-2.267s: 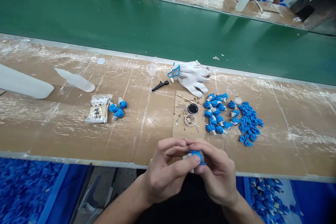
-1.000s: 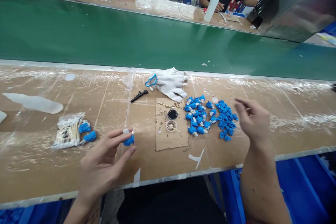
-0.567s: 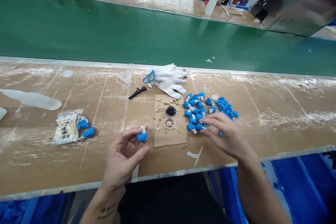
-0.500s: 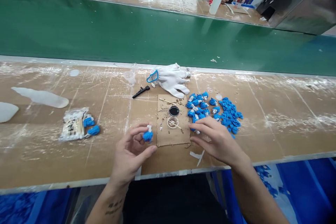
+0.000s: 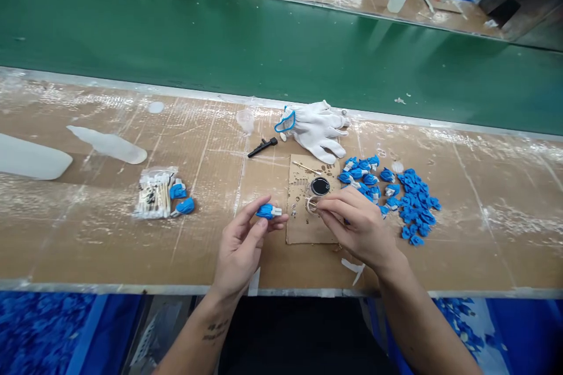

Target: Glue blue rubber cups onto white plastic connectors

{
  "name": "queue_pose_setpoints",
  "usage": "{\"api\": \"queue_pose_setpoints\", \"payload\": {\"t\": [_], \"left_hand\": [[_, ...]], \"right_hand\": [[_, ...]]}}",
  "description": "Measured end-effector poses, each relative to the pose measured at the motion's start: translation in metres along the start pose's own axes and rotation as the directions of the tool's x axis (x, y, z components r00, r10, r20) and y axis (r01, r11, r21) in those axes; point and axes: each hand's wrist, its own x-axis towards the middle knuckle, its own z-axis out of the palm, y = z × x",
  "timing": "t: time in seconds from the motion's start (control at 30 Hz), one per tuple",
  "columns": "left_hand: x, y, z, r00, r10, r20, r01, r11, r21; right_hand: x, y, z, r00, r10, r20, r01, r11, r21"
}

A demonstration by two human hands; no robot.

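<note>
My left hand [image 5: 241, 243] pinches a small blue plastic piece with a white connector [image 5: 266, 211] on it; the white end points right. My right hand [image 5: 363, 228] is closed over a small clear cup [image 5: 310, 205], its fingertips on a cotton swab that they mostly cover. Both the cup and a round pot of black liquid [image 5: 320, 186] stand on a stained cardboard piece [image 5: 308, 231]. A second cotton swab [image 5: 307, 167] lies at the top of that cardboard. Beside my right hand is a pile of blue pieces with white connectors [image 5: 363, 173], partly hidden.
Loose blue parts [image 5: 416, 202] are heaped at right. Behind the cardboard lie a white glove [image 5: 319, 129] and a black tool [image 5: 263, 147]. At left are a bag of cotton swabs [image 5: 155, 193] and a white bottle [image 5: 33, 157]. A green belt [image 5: 264, 53] runs beyond; a person sits across.
My right hand has moved from beside the pile to the clear cup and closed on the swab there. In my left hand the blue piece has turned from upright to sideways. The view has shifted.
</note>
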Motion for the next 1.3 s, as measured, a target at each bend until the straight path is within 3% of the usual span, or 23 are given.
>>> {"api": "queue_pose_setpoints", "payload": {"t": [0.13,0.37,0.57,0.63,0.7,0.8,0.87,1.07,1.3], "left_hand": [[0.002,-0.002,0.002,1.000,0.014,-0.001,-0.014,1.000,0.008],[-0.001,-0.005,-0.001,0.990,0.086,0.108,-0.097,0.991,0.095],[0.004,0.004,-0.002,0.944,0.281,0.174,-0.324,0.889,0.324],[0.004,0.005,0.000,0.935,0.309,0.174,-0.353,0.856,0.378],[0.004,0.004,0.004,0.937,0.317,0.150,-0.351,0.835,0.424],[0.006,0.003,0.015,0.939,0.310,0.152,-0.344,0.803,0.487],[0.009,0.004,0.023,0.939,0.294,0.177,-0.343,0.787,0.513],[0.011,0.006,0.036,0.914,0.332,0.233,-0.404,0.689,0.602],[0.009,0.007,0.034,0.931,0.304,0.202,-0.364,0.732,0.576]], "right_hand": [[0.003,-0.003,0.005,0.998,0.043,-0.052,-0.039,0.997,0.070],[0.002,-0.001,0.007,0.990,0.086,-0.109,-0.075,0.993,0.096],[-0.001,0.003,0.005,0.983,0.141,-0.120,-0.125,0.984,0.128],[-0.007,0.006,0.002,0.956,0.238,-0.174,-0.200,0.957,0.211],[-0.013,0.007,-0.003,0.898,0.352,-0.264,-0.259,0.908,0.330],[-0.016,0.000,-0.010,0.807,0.450,-0.383,-0.256,0.850,0.461],[-0.014,-0.009,-0.015,0.787,0.448,-0.424,-0.220,0.846,0.486],[-0.003,-0.038,-0.018,0.835,0.310,-0.455,-0.089,0.891,0.445],[-0.003,-0.040,-0.010,0.901,0.251,-0.354,-0.088,0.905,0.416]]}}
